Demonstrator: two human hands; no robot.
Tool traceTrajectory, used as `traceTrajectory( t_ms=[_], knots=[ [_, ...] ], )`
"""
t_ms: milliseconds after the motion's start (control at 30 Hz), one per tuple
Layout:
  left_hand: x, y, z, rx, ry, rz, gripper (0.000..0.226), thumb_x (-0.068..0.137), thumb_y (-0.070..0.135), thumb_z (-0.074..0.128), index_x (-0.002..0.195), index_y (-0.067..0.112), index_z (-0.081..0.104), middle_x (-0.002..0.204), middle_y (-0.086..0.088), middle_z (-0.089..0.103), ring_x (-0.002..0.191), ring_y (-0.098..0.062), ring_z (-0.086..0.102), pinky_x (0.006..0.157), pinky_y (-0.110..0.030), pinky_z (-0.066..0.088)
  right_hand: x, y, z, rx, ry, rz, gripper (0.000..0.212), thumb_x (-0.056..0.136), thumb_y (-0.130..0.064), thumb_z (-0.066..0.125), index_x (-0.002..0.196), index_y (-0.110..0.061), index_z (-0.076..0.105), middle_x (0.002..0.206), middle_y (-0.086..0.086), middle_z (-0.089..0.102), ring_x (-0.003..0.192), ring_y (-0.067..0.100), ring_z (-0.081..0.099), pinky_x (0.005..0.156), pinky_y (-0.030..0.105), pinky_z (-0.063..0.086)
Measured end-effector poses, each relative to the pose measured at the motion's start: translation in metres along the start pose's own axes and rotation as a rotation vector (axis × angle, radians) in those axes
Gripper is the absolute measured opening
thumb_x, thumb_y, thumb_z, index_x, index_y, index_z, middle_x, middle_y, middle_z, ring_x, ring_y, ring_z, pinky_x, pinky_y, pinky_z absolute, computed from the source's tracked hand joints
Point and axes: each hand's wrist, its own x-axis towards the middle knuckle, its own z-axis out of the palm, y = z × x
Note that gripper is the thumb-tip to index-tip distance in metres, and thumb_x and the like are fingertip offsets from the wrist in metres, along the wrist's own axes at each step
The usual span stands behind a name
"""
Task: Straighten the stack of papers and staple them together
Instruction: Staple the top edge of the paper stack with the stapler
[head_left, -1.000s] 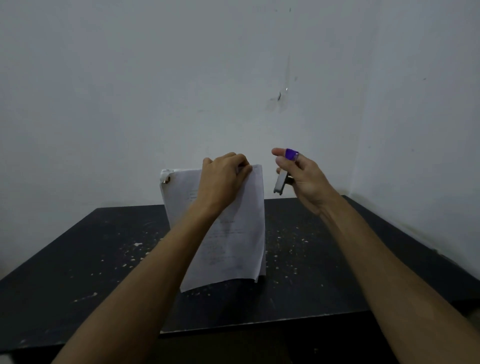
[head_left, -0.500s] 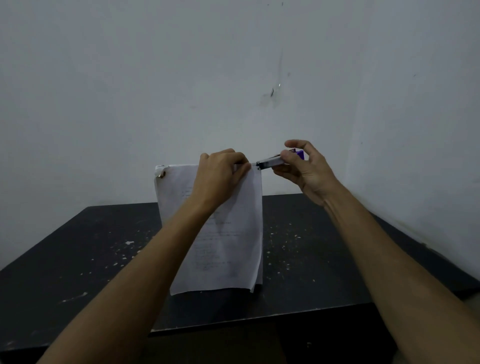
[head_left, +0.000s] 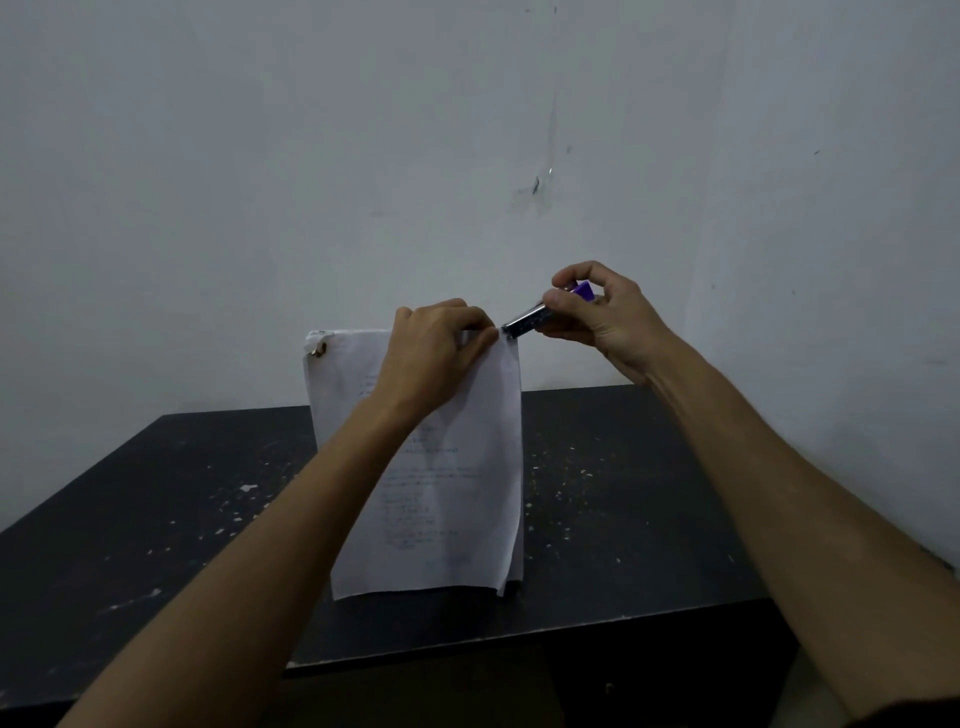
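Stapler (head_left: 540, 315) in right hand (head_left: 608, 322), at papers (head_left: 441, 467) corner

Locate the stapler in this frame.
In the head view the stapler sits right of centre, held by the right hand, its metal nose at the papers' top right corner, beside the left hand.

- So the surface here is a black table (head_left: 649, 519), pushed into the corner where two pale walls meet, its back edge against the far wall and its right side close to the other.
- The top is pretty beat up: little white flecks and chips all over, thickest in the middle and left parts, plus a few bigger pale scuffs toward the front left.
- The front edge looks worn and lighter than the rest.
- The bottom edge of the stack of papers (head_left: 457, 519) seems to be down at the tabletop, standing upright, but honestly can't tell for sure whether it's touching.
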Motion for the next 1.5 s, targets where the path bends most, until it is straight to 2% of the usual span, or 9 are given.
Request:
traceTrajectory(
  t_ms=[267, 600, 767, 933, 1033, 1167, 1367, 1433, 1500],
  knots=[
    [-0.001, 0.001, -0.002, -0.026, -0.005, 0.009, 0.018, 0.095, 0.031, 0.058, 0.097, 0.02, 0.073, 0.092, 0.004, 0.069, 0.076, -0.018, 0.058, 0.081, -0.049, 0.049, 0.008, -0.012, -0.004, -0.103, -0.112, -0.007, 0.026, 0.086, -0.019, 0.075, 0.108, -0.012, 0.063, 0.09, 0.014, 0.076, 0.088, 0.031, 0.074, 0.083, 0.037, 0.06],
    [0.001, 0.004, -0.007, -0.127, -0.038, -0.024, 0.018, 0.095, 0.032, 0.057, 0.096, 0.02, 0.071, 0.092, 0.008, 0.067, 0.08, -0.014, 0.058, 0.087, -0.052, 0.048, 0.007, 0.018, -0.006, 0.308, -0.121, 0.182, 0.025, 0.095, -0.002, 0.054, 0.117, -0.008, 0.062, 0.092, 0.009, 0.071, 0.088, 0.022, 0.071, 0.082, 0.034, 0.058],
    [0.002, 0.004, -0.008, -0.16, -0.024, -0.03, 0.018, 0.095, 0.031, 0.057, 0.094, 0.019, 0.071, 0.088, 0.012, 0.062, 0.08, -0.014, 0.058, 0.087, -0.053, 0.047, 0.004, 0.031, 0.008, 0.373, -0.087, 0.211, 0.029, 0.093, 0.0, 0.047, 0.116, -0.008, 0.063, 0.096, 0.011, 0.066, 0.09, 0.02, 0.067, 0.087, 0.036, 0.058],
    [0.003, 0.002, -0.008, -0.142, -0.013, -0.04, 0.018, 0.095, 0.032, 0.058, 0.095, 0.02, 0.072, 0.092, 0.008, 0.068, 0.082, -0.015, 0.06, 0.088, -0.052, 0.048, 0.006, 0.03, 0.014, 0.42, 0.003, 0.172, 0.025, 0.094, -0.002, 0.048, 0.111, -0.011, 0.064, 0.084, 0.005, 0.07, 0.081, 0.018, 0.068, 0.074, 0.033, 0.059],
    [0.004, 0.001, -0.009, -0.086, 0.012, -0.039, 0.02, 0.095, 0.033, 0.058, 0.096, 0.02, 0.073, 0.094, 0.006, 0.07, 0.08, -0.012, 0.06, 0.088, -0.049, 0.049, 0.007, 0.021, 0.015, 0.266, 0.138, 0.128, 0.02, 0.091, -0.005, 0.05, 0.098, -0.014, 0.066, 0.08, 0.005, 0.068, 0.077, 0.021, 0.067, 0.064, 0.033, 0.058],
    [0.006, 0.002, -0.007, -0.029, 0.044, -0.041, 0.019, 0.094, 0.031, 0.058, 0.091, 0.02, 0.074, 0.091, 0.005, 0.072, 0.076, -0.015, 0.06, 0.085, -0.048, 0.049, 0.004, 0.005, 0.021, -0.145, 0.221, -0.02, 0.014, 0.077, -0.014, 0.053, 0.068, -0.017, 0.063, 0.068, 0.003, 0.062, 0.063, 0.016, 0.065, 0.058, 0.035, 0.058],
    [0.007, 0.006, -0.005, 0.009, 0.04, -0.076, 0.02, 0.094, 0.031, 0.059, 0.093, 0.019, 0.075, 0.093, 0.003, 0.074, 0.08, -0.017, 0.063, 0.087, -0.046, 0.049, -0.014, 0.001, 0.035, -0.556, 0.145, -0.222, 0.007, 0.083, -0.018, 0.059, 0.08, -0.015, 0.065, 0.077, 0.007, 0.066, 0.076, 0.027, 0.066, 0.059, 0.032, 0.058],
    [0.007, 0.007, -0.006, 0.015, 0.038, -0.076, 0.021, 0.094, 0.031, 0.059, 0.093, 0.019, 0.075, 0.093, 0.002, 0.074, 0.08, -0.018, 0.063, 0.086, -0.046, 0.049, -0.02, 0.005, 0.038, -0.642, 0.147, -0.247, 0.007, 0.086, -0.02, 0.064, 0.08, -0.016, 0.065, 0.072, 0.003, 0.066, 0.072, 0.024, 0.067, 0.067, 0.039, 0.058],
    [0.007, 0.008, -0.005, 0.01, 0.036, -0.069, 0.021, 0.094, 0.032, 0.059, 0.094, 0.018, 0.075, 0.093, 0.001, 0.074, 0.081, -0.017, 0.064, 0.086, -0.047, 0.049, -0.026, 0.009, 0.041, -0.76, 0.134, -0.314, 0.01, 0.089, -0.03, 0.067, 0.085, -0.021, 0.066, 0.067, -0.003, 0.064, 0.064, 0.017, 0.065, 0.063, 0.036, 0.056]
  ],
)
